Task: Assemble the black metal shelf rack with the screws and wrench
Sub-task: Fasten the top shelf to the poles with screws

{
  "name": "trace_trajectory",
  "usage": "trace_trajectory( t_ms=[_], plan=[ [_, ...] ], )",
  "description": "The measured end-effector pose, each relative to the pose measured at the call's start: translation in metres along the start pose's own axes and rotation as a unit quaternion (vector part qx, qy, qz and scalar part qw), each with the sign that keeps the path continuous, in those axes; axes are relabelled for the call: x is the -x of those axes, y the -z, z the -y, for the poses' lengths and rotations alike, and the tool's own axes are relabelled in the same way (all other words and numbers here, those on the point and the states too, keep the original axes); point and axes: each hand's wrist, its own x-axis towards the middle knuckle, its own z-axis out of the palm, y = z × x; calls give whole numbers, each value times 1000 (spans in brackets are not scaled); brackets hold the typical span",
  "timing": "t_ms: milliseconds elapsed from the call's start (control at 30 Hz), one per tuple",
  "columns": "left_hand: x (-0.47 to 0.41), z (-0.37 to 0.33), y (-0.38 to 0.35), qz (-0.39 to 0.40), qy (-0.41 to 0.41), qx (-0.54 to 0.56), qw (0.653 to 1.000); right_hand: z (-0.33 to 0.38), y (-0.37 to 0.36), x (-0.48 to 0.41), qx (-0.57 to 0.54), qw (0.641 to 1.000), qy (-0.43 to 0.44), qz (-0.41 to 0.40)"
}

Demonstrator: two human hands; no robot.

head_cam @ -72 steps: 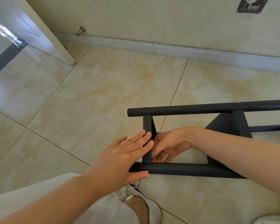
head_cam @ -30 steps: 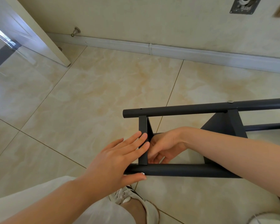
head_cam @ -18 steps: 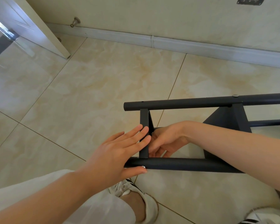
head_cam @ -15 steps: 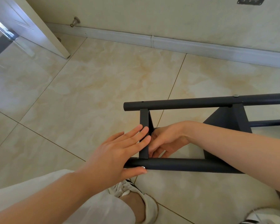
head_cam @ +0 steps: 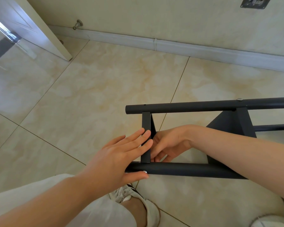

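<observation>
The matte black rack (head_cam: 187, 169) of round tubes lay sideways on glossy marbled floor tiles (head_cam: 97, 95). The left hand (head_cam: 118, 158) pressed its flat crossbar (head_cam: 146, 122), grip straight-fingered. The right hand (head_cam: 169, 141) curled behind it; I cannot tell what its grip held.

This looks like a room in a home: glossy cream marble-look floor tiles (head_cam: 105, 89), a white baseboard (head_cam: 203, 51) along a plain painted wall (head_cam: 154, 17), a white door (head_cam: 31, 25) standing open, a metal doorstop (head_cam: 78, 24) and a small metal wall plate (head_cam: 254, 2).
</observation>
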Motion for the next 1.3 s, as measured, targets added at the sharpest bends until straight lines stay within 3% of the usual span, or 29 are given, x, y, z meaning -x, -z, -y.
trace_trajectory(
  t_ms=[600,900,1100,1300],
  plan=[
    [0,1,-1,-7,-2,-11,1000,-2,-1,1,14,1000,-4,14],
    [0,2,-2,5,7,2,1000,-3,1,-2,14,1000,-18,-18],
    [-3,7,-4,31,24,122,992,-2,1,0,22,999,-23,-30],
    [-5,9,-6,36,29,127,991,-1,-7,5,15,999,-13,-37]
  ],
)
